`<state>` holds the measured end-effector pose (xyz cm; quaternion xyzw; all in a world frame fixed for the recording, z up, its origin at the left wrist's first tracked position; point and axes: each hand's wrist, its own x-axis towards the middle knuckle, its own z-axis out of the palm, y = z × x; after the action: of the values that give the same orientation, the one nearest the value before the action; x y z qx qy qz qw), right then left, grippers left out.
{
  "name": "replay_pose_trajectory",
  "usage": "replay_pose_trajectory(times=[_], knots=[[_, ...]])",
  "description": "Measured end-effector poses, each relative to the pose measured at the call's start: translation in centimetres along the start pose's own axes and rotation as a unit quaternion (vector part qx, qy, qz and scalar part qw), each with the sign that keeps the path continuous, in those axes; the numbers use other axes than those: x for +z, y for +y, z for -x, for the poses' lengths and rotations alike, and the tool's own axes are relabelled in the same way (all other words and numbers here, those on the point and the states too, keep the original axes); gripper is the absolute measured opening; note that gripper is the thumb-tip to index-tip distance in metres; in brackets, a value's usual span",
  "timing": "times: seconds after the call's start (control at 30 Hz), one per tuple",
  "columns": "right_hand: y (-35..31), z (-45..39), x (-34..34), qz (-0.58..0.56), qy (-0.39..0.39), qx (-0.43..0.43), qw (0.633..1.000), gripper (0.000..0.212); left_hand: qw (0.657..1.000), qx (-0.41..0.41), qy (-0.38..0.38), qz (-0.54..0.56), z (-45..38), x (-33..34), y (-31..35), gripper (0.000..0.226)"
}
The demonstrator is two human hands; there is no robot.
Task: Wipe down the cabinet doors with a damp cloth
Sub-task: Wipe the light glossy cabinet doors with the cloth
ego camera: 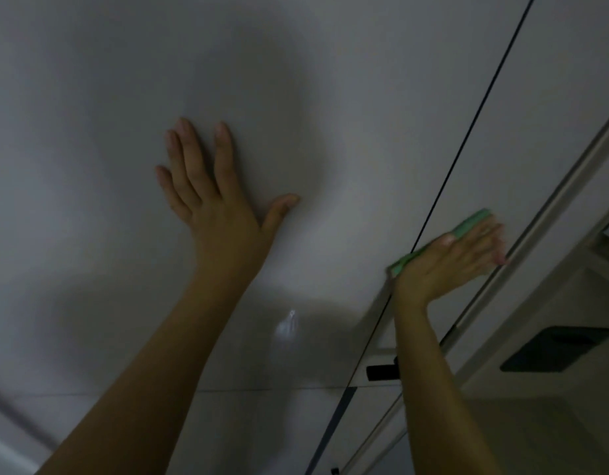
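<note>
Two pale grey cabinet doors fill the view, tilted; the left door (pixel 125 80) and the right door (pixel 536 97) meet at a thin dark seam. My left hand (pixel 214 193) lies flat on the left door, fingers straight and spread. My right hand (pixel 457 258) presses a green cloth (pixel 467 224) against the doors near the seam, low on the right door. Its fingers lie straight over the cloth, which shows only as a green strip along the hand's upper edge.
A light frame rail (pixel 553 207) runs diagonally past the right door's edge. Beyond it sits a dark rectangular recess (pixel 553 347). A small black handle or latch (pixel 382 371) shows below the doors. A bright reflection (pixel 287 325) marks the left door.
</note>
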<state>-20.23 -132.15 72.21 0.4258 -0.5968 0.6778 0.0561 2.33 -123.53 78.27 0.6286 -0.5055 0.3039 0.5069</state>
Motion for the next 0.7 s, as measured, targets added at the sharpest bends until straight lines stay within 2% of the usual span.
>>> replay_pose_trajectory(times=[0.03, 0.13, 0.23, 0.27, 0.37, 0.4, 0.47, 0.53, 0.57, 0.6, 0.63, 0.7], knots=[[-0.2, 2.1, 0.2, 0.011, -0.019, -0.033, 0.999, 0.062, 1.000, -0.002, 0.000, 0.005, 0.1, 0.1, 0.1, 0.100], [0.2, 6.4, 0.1, 0.052, -0.101, -0.231, 0.966, 0.054, 1.000, -0.002, 0.001, 0.002, 0.1, 0.1, 0.1, 0.100], [0.0, 3.0, -0.4, 0.042, -0.090, -0.347, 0.932, 0.053, 1.000, -0.004, 0.004, 0.007, 0.3, 0.0, 0.1, 0.099], [-1.3, 1.4, -0.2, 0.047, -0.065, -0.348, 0.934, 0.052, 1.000, -0.003, 0.008, 0.010, 0.2, -0.1, 0.0, 0.098], [-6.4, -0.2, 1.3, 0.027, 0.023, -0.223, 0.974, 0.050, 1.000, 0.001, 0.015, 0.013, 0.2, 0.1, 0.1, 0.096], [-7.5, 1.0, 1.7, 0.029, 0.028, -0.221, 0.974, 0.050, 1.000, 0.002, 0.015, 0.013, 0.4, 0.1, 0.0, 0.096], [-7.4, 4.8, 2.2, 0.052, -0.035, -0.342, 0.937, 0.052, 1.000, 0.006, 0.013, 0.007, 0.4, 0.2, -0.1, 0.095], [-4.9, 7.6, 2.1, 0.075, -0.102, -0.502, 0.856, 0.053, 1.000, 0.014, 0.014, -0.002, 0.3, 0.1, -0.5, 0.092], [-3.6, 7.7, 1.9, 0.082, -0.109, -0.552, 0.823, 0.055, 1.000, 0.020, 0.014, 0.000, 0.2, -0.1, -0.7, 0.090], [-3.0, 7.3, 1.6, 0.083, -0.107, -0.572, 0.809, 0.056, 1.000, 0.029, 0.009, 0.000, 0.3, -0.4, -1.0, 0.086], [-3.4, 6.7, 1.5, 0.078, -0.102, -0.571, 0.811, 0.056, 0.999, 0.038, 0.006, 0.001, 0.3, -0.8, -1.5, 0.083], [-6.0, 5.4, 1.5, 0.063, -0.074, -0.502, 0.859, 0.054, 0.999, 0.045, 0.004, 0.004, 0.4, -1.9, -2.4, 0.077]])
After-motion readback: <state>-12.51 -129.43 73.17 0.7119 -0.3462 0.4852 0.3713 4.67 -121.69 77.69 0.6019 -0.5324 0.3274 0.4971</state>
